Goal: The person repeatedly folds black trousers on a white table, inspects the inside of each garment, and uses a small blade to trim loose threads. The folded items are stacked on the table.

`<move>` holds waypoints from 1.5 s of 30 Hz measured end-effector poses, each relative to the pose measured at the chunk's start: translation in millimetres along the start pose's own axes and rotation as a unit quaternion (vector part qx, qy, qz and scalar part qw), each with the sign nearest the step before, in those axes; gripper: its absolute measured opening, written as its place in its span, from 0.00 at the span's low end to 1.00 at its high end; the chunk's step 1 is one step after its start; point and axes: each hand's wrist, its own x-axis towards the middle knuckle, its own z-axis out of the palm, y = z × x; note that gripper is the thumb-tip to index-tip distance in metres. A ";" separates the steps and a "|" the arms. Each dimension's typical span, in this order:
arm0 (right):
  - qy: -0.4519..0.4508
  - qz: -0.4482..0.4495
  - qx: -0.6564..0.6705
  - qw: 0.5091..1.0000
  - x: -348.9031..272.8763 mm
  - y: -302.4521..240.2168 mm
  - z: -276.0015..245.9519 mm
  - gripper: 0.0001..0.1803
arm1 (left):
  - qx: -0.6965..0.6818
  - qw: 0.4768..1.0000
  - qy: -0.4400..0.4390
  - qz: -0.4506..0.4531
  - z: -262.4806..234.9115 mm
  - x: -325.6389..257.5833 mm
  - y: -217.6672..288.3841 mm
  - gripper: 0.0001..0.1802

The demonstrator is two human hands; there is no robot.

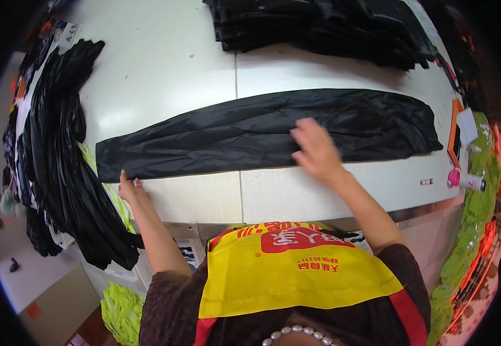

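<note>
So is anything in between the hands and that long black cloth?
No. Both hands already touch the long black cloth: the left hand sits at its lower left corner, the right hand lies flat on its middle. Nothing lies between.

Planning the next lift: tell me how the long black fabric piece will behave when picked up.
Probably floppy: the long black fabric piece lies flat and creased under the right hand. Likely light and slippery, given its thin sheen. Held only at the left hand, it would likely sag.
</note>
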 end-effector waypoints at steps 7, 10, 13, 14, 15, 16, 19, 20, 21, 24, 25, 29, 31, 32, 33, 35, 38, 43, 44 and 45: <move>-0.079 -0.025 -0.062 0.995 21.5 -33.5 58.6 0.41 | 0.002 0.958 -0.276 -0.079 27.5 78.0 64.9 0.09; -0.061 -0.018 -0.090 0.994 16.1 -38.4 74.9 0.41 | -0.164 0.884 -0.431 0.077 76.3 -9.9 149.2 0.20; -0.081 -0.064 -0.049 0.993 16.5 -60.2 80.3 0.43 | -0.164 0.850 -0.468 0.178 104.0 -195.5 219.7 0.26; -0.102 -0.099 -0.033 0.989 16.9 -69.3 85.0 0.44 | -0.156 0.843 -0.476 0.194 111.3 -248.7 228.7 0.26; -0.111 -0.129 -0.019 0.985 16.6 -79.3 96.9 0.46 | -0.138 0.739 -0.628 0.199 119.9 -261.8 240.0 0.24; -0.125 -0.149 0.012 0.981 18.1 -87.9 106.4 0.47 | -0.157 0.736 -0.574 0.323 135.9 -314.9 221.2 0.20; -0.201 -0.129 0.019 0.971 17.3 -116.6 81.5 0.47 | 0.013 0.529 -0.464 0.711 189.2 -403.7 136.8 0.19; -0.176 -0.106 0.029 0.978 12.2 -120.9 89.6 0.47 | 0.028 0.513 -0.527 0.677 196.1 -448.4 105.9 0.15; -0.153 -0.089 0.040 0.983 6.7 -123.8 96.9 0.47 | 0.047 0.518 -0.606 0.602 194.0 -499.5 70.9 0.13; -0.161 -0.102 0.126 0.974 -11.3 -124.6 107.0 0.41 | 0.111 0.454 -0.687 0.557 198.6 -575.4 -35.3 0.09; -0.163 -0.103 0.143 0.971 -15.8 -121.9 111.6 0.39 | 0.089 0.413 -0.685 0.593 208.0 -582.0 -83.1 0.07; -0.175 -0.115 0.182 0.961 -32.6 -110.3 127.8 0.32 | 0.133 0.297 -0.732 0.598 207.8 -568.6 -206.9 0.07; -0.180 -0.122 0.194 0.957 -36.5 -106.8 131.2 0.29 | 0.162 0.309 -0.731 0.587 198.0 -558.6 -222.4 0.11; -0.181 -0.124 0.198 0.955 -36.9 -106.4 132.4 0.28 | 0.168 0.299 -0.758 0.555 192.2 -559.7 -213.1 0.14; -0.181 -0.120 0.202 0.955 -35.9 -103.7 134.7 0.26 | 0.174 0.289 -0.784 0.521 188.7 -556.9 -200.4 0.17; -0.187 -0.134 0.205 0.951 -33.4 -105.7 138.7 0.24 | 0.187 0.217 -0.771 0.569 183.5 -535.4 -170.2 0.23; -0.231 -0.160 0.219 0.934 -27.9 -102.3 123.7 0.21 | 0.329 0.167 -0.623 0.690 164.3 -476.2 -130.7 0.28; -0.204 0.010 0.178 0.963 -27.1 -7.9 -34.1 0.15 | 0.436 0.238 -0.473 0.728 136.6 -392.7 -97.2 0.32; 0.030 -0.030 0.023 0.999 -29.0 25.6 -63.7 0.14 | 0.449 0.255 -0.446 0.731 130.5 -384.3 -93.0 0.32; 0.076 0.050 -0.151 0.984 -22.0 44.3 -107.9 0.16 | 0.466 0.273 -0.414 0.733 123.1 -374.7 -88.7 0.31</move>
